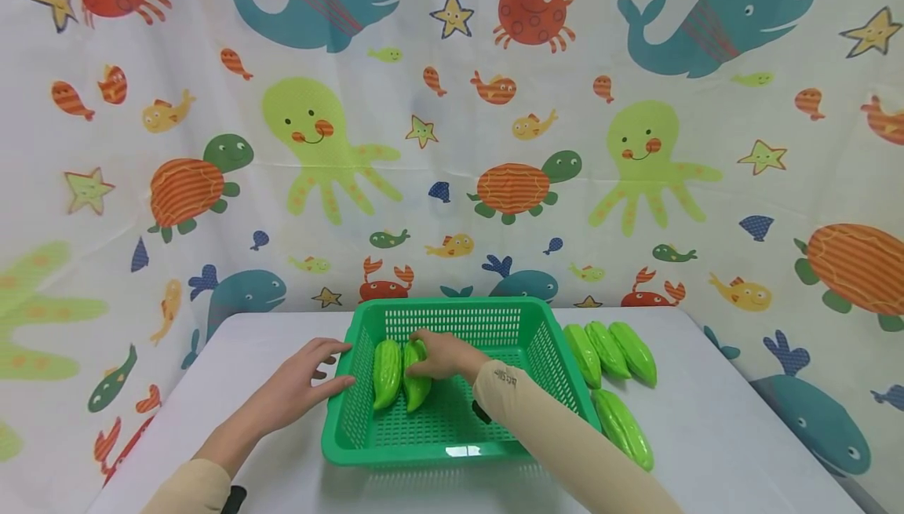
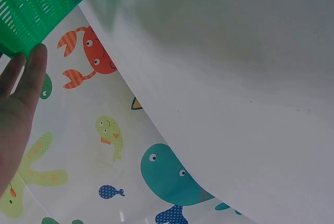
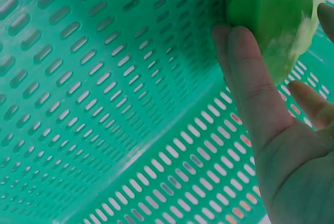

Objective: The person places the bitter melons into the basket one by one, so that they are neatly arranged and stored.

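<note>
A green slotted basket stands on the white table. Two green ridged gourds lie side by side in its left half. My right hand reaches into the basket and grips the right gourd near its upper end. In the right wrist view the fingers lie along that gourd above the basket floor. The other gourd lies free just left of it. With fingers straight, my left hand rests against the basket's left rim; the left wrist view shows its fingers beside the basket wall.
Several more green gourds lie on the table right of the basket, one of them nearer the front. A sea-animal print curtain hangs behind and around the table. The table's left edge drops off beside my left hand.
</note>
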Available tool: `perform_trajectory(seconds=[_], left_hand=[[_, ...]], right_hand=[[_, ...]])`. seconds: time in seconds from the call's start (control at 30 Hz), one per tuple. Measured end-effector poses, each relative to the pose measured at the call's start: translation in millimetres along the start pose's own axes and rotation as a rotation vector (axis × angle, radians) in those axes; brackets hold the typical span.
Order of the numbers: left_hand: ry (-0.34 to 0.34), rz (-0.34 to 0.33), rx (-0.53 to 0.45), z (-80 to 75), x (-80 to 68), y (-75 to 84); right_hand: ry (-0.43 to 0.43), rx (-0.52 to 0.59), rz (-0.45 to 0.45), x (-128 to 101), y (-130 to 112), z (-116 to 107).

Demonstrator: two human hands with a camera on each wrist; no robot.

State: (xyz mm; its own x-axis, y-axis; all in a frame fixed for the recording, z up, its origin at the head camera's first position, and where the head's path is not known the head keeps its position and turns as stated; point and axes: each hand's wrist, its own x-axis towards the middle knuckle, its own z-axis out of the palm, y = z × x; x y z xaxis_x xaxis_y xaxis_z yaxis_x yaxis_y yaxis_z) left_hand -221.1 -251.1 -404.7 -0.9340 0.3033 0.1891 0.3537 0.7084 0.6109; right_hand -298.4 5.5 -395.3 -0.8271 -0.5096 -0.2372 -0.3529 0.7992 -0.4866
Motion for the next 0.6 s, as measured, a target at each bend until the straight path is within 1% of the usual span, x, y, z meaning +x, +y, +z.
perform_trajectory(seconds=[0.27,0.43,0.53,0.6], left_hand=[[-0.004,0.001,-0.001,-0.1,0.4,-1.6],[-0.002,0.003,0.002,-1.2,1.0,-2.6],[-0.004,0.002,-0.001,-1.4,1.5,-3.0],[-0.007,0.004,0.001,-1.2,2.1,-3.6]], right_hand=[[0.007,0.042,0.017,-8.1,4.5,-9.9],[0.024,0.043,-0.007,-17.8,8.4,-22.9],[0.058,0.047,-0.028,-25.8,11.7,-31.7],[0.098,0.046,-0.039,-33.0,15.1,-37.8]])
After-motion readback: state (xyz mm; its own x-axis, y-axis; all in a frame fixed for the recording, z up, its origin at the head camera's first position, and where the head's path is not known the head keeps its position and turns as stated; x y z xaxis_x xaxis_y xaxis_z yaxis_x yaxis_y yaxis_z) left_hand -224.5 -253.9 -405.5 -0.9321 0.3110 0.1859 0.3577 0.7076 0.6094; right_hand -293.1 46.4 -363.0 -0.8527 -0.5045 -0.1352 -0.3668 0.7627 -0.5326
